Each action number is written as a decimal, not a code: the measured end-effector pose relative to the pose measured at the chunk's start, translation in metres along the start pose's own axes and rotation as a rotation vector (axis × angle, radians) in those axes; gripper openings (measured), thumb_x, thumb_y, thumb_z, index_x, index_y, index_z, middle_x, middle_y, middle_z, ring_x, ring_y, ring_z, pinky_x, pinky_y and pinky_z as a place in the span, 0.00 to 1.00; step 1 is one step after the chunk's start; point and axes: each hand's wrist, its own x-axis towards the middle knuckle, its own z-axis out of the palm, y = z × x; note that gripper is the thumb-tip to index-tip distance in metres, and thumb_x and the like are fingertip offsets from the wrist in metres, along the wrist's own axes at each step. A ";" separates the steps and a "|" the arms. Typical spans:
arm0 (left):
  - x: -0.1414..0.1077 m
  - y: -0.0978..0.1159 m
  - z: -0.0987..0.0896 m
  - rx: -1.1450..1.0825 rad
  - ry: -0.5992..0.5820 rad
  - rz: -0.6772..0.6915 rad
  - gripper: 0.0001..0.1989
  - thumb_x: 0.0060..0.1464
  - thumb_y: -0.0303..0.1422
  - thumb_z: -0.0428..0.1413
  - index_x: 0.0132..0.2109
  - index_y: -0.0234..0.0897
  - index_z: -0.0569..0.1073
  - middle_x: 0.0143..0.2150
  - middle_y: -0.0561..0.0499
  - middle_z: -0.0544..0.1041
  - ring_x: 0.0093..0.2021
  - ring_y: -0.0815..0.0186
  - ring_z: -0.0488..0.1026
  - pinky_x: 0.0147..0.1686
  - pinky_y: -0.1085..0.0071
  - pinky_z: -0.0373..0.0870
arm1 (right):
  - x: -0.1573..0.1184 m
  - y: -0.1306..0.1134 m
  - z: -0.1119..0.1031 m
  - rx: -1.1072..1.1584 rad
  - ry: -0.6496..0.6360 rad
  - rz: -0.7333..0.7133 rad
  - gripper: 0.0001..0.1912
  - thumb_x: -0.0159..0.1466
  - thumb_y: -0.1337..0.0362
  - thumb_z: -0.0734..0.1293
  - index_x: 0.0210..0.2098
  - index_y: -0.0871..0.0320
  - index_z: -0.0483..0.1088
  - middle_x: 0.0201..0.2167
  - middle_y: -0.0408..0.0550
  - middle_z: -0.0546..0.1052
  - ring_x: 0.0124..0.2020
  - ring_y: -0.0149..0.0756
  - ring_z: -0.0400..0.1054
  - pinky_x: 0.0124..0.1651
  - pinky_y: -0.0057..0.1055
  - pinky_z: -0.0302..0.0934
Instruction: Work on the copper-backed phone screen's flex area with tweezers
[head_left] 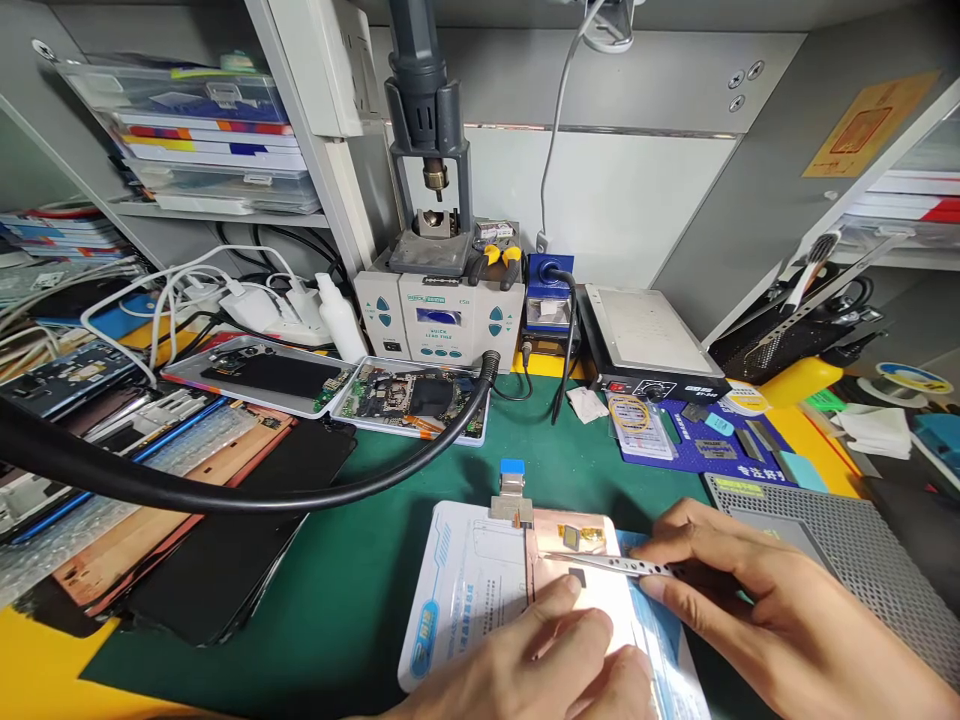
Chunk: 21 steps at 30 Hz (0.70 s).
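My right hand (780, 600) pinches a pair of perforated metal tweezers (630, 566), whose tips reach left across a thin copper-coloured plate (541, 575). Near the tips, on the plate, are a small gold-and-grey piece (576, 538) and a dark square (577, 577). My left hand (540, 650) presses on the lower part of the plate with bent fingers, one fingertip beside the dark square; the hand hides the plate's lower part. Under the plate lies a white pad with blue print (465, 590). At its top edge sits a metal clip with a blue tab (513, 492).
A thick black hose (360, 497) arches over the green mat (330, 590). Behind stand a soldering station (442, 325) and a flat heating plate (649, 335). An opened device with exposed boards (409, 395) lies at centre left, dark panels (217, 550) further left. A grey perforated tray (885, 570) borders the right.
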 end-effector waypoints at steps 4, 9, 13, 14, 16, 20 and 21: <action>0.000 0.000 0.000 -0.045 0.023 -0.003 0.12 0.64 0.21 0.53 0.52 0.30 0.74 0.42 0.47 0.79 0.52 0.59 0.80 0.62 0.66 0.76 | -0.002 0.004 0.000 0.007 0.025 -0.051 0.18 0.49 0.37 0.69 0.33 0.34 0.84 0.29 0.61 0.81 0.43 0.69 0.79 0.32 0.51 0.77; 0.001 0.001 0.000 -0.056 0.064 -0.013 0.11 0.65 0.22 0.51 0.50 0.30 0.75 0.42 0.46 0.80 0.52 0.59 0.80 0.61 0.66 0.77 | 0.006 0.011 -0.008 0.035 -0.208 0.009 0.16 0.52 0.44 0.72 0.39 0.33 0.84 0.38 0.59 0.84 0.44 0.67 0.81 0.34 0.49 0.80; 0.002 0.002 0.000 -0.067 0.094 -0.008 0.12 0.64 0.21 0.50 0.49 0.29 0.76 0.42 0.46 0.80 0.52 0.58 0.80 0.62 0.64 0.76 | 0.013 0.012 -0.013 0.029 -0.480 0.150 0.17 0.52 0.52 0.75 0.43 0.32 0.82 0.46 0.54 0.84 0.44 0.61 0.81 0.36 0.42 0.81; 0.002 0.002 0.000 -0.070 0.090 -0.009 0.12 0.64 0.21 0.50 0.49 0.28 0.76 0.42 0.46 0.80 0.52 0.57 0.80 0.62 0.64 0.76 | 0.013 0.012 -0.013 0.034 -0.463 0.136 0.18 0.52 0.51 0.75 0.43 0.32 0.82 0.45 0.55 0.84 0.44 0.61 0.81 0.35 0.43 0.81; 0.003 0.002 0.000 -0.072 0.085 -0.019 0.12 0.64 0.21 0.51 0.50 0.29 0.76 0.41 0.46 0.79 0.51 0.57 0.80 0.60 0.64 0.77 | 0.012 0.013 -0.010 0.048 -0.326 0.057 0.17 0.51 0.47 0.73 0.41 0.32 0.83 0.41 0.58 0.84 0.43 0.64 0.80 0.32 0.46 0.79; 0.007 -0.001 -0.002 -0.035 0.110 0.015 0.11 0.64 0.21 0.52 0.49 0.29 0.76 0.41 0.46 0.79 0.50 0.58 0.80 0.59 0.64 0.78 | 0.002 0.013 -0.001 0.049 -0.018 -0.045 0.20 0.47 0.39 0.68 0.35 0.32 0.83 0.32 0.62 0.80 0.43 0.70 0.78 0.30 0.52 0.75; 0.007 -0.001 -0.003 -0.028 0.109 0.026 0.11 0.64 0.21 0.51 0.48 0.29 0.76 0.41 0.46 0.79 0.50 0.58 0.80 0.59 0.64 0.78 | 0.000 0.013 0.001 0.047 0.010 -0.051 0.20 0.46 0.38 0.67 0.34 0.32 0.83 0.31 0.62 0.79 0.44 0.70 0.77 0.30 0.53 0.74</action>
